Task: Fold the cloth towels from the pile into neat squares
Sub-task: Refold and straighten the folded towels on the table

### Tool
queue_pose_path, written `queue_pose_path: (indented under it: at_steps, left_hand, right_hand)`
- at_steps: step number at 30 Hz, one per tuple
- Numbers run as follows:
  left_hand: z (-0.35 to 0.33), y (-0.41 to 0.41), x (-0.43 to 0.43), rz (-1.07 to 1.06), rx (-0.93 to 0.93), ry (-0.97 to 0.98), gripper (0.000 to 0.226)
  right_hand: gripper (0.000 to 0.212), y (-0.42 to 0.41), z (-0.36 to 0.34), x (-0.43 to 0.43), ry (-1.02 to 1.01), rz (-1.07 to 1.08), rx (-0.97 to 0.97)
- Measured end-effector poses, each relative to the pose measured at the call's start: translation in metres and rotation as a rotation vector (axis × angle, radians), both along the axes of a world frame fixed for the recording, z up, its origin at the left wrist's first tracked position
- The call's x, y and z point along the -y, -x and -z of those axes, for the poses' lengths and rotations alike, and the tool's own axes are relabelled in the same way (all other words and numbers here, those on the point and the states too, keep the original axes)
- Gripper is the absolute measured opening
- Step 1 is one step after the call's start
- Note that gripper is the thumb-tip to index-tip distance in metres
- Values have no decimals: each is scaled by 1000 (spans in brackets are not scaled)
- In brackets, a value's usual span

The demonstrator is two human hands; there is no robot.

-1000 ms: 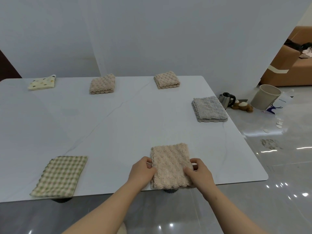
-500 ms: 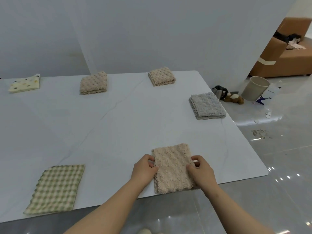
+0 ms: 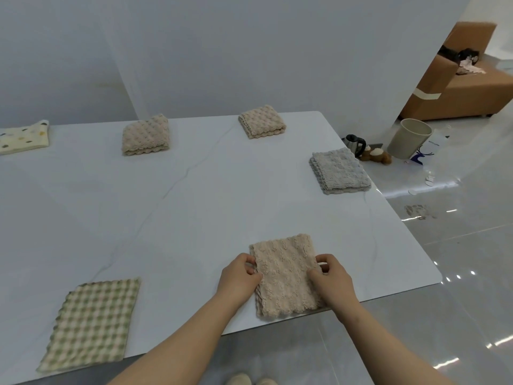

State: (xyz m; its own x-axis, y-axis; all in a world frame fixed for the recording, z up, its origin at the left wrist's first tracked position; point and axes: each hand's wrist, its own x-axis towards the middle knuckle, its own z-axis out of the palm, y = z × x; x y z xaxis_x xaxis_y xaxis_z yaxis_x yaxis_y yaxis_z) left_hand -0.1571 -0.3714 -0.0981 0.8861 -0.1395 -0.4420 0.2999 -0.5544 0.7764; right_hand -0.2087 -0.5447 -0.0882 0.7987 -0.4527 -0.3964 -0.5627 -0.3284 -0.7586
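Left hand and right hand pinch the beige towel's sides by the table edge, now shifted mid-length; a halving fold seems next.

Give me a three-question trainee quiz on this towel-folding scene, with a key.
1. True or false: the left hand and the right hand each pinch a side edge of the beige towel.
2. The near-left towel is: A green-checked, B striped, C plain black.
3. Fill in: the grey towel lies near the ___ edge of the table.
Key: 1 true; 2 A; 3 right.
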Motion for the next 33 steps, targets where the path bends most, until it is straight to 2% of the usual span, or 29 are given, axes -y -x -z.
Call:
queue_pose_path:
  at_steps: [6,9,13,17,21,26,33]
  left_hand:
    - [-7,-6,3,-6,115,-55,25]
    - [-14,-9,4,23,184,-85,25]
    - [-20,-11,-6,53,214,-149,24]
    - [-19,-7,-20,64,210,-181,26]
    - [-22,-7,-19,121,258,-196,25]
    - [-35,-13,10,227,342,-224,27]
    - [-49,-25,81,407,430,-367,32]
  right_hand:
    - [32,0,-3,2,-12,22,16]
    - [39,-1,-6,2,128,-18,60]
    - [37,-15,-14,-14,274,-135,173]
    - [36,-28,-17,-34,277,-225,185]
    - [34,-28,-16,-36,298,-222,182]
    - [33,-22,-15,-17,319,-191,168]
    - [32,-24,-19,55,408,-222,150]
